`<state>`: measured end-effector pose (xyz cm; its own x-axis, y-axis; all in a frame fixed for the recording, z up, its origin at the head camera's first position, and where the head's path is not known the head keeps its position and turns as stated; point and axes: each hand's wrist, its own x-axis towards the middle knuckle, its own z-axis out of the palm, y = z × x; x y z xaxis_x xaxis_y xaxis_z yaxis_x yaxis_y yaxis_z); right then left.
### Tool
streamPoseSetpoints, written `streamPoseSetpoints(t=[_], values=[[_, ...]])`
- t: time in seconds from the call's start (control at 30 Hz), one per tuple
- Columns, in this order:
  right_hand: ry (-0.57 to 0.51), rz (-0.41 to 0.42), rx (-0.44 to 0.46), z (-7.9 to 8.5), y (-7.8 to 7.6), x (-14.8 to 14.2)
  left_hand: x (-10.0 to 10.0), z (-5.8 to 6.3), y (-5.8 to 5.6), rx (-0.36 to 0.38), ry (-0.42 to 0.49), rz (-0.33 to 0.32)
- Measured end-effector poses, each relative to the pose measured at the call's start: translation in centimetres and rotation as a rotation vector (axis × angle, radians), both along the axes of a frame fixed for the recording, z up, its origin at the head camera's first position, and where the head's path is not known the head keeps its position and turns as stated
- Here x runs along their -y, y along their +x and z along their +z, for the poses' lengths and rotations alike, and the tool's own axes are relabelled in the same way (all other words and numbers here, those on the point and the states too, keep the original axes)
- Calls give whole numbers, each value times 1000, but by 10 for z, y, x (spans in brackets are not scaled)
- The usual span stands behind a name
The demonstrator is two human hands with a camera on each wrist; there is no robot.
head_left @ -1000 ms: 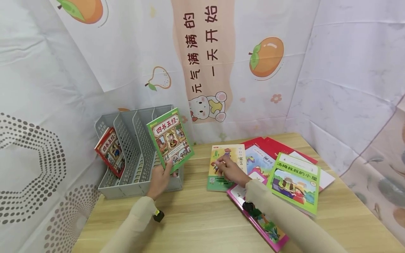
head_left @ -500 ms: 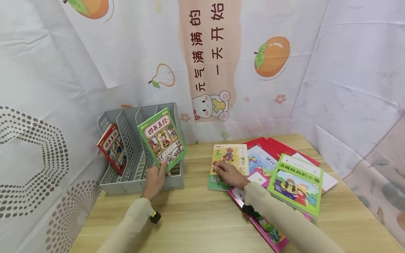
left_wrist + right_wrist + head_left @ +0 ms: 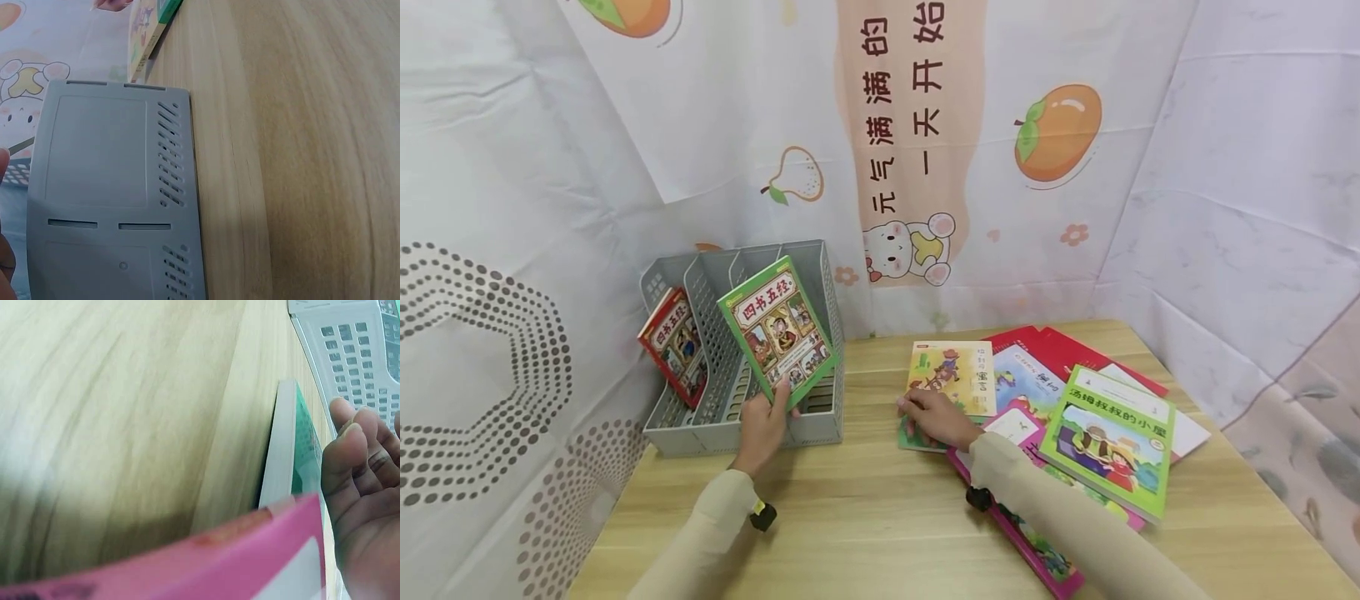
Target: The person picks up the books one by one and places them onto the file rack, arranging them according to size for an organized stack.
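Observation:
My left hand (image 3: pixel 763 425) grips the lower edge of a green-bordered comic-style book (image 3: pixel 778 329), thumb on its cover. The tilted book is in front of or partly over the right-hand slots of a grey file rack (image 3: pixel 700 437); how deep it sits cannot be told. In the left wrist view, the rack's grey front (image 3: pixel 94 156) fills the left side, and only bits of fingers show. My right hand (image 3: pixel 942 419) hovers over the lower part of a yellow-and-green book (image 3: pixel 951 371). Its fingers (image 3: pixel 369 428) are loosely curled with nothing between them in the right wrist view.
A red book (image 3: pixel 679 346) leans in the rack's leftmost slot. Right of the yellow book lie a pink-edged book (image 3: pixel 1015 425), a blue-covered book (image 3: pixel 1024 375), a lime green book (image 3: pixel 1108 433) and red covers (image 3: pixel 1060 350), overlapping. A patterned curtain (image 3: pixel 737 100) hangs behind the wooden table (image 3: pixel 850 517).
The left hand has carried the green book leftward across the rack's front. The right hand has drifted toward the near end of the yellow book. The head view has shifted slightly.

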<state>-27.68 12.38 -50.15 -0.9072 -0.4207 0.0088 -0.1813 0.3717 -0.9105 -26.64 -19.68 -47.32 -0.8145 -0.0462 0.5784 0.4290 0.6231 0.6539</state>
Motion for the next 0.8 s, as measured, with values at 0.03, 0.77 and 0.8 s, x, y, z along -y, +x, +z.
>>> streamPoseSetpoints(t=[0.03, 0.77, 0.8], values=[[4, 5, -6, 1, 0, 2, 1, 1, 0, 3, 4, 1], [91, 124, -64, 11, 4, 62, 16, 2, 7, 68, 20, 60], [106, 123, -80, 11, 4, 65, 16, 3, 8, 67, 19, 62]])
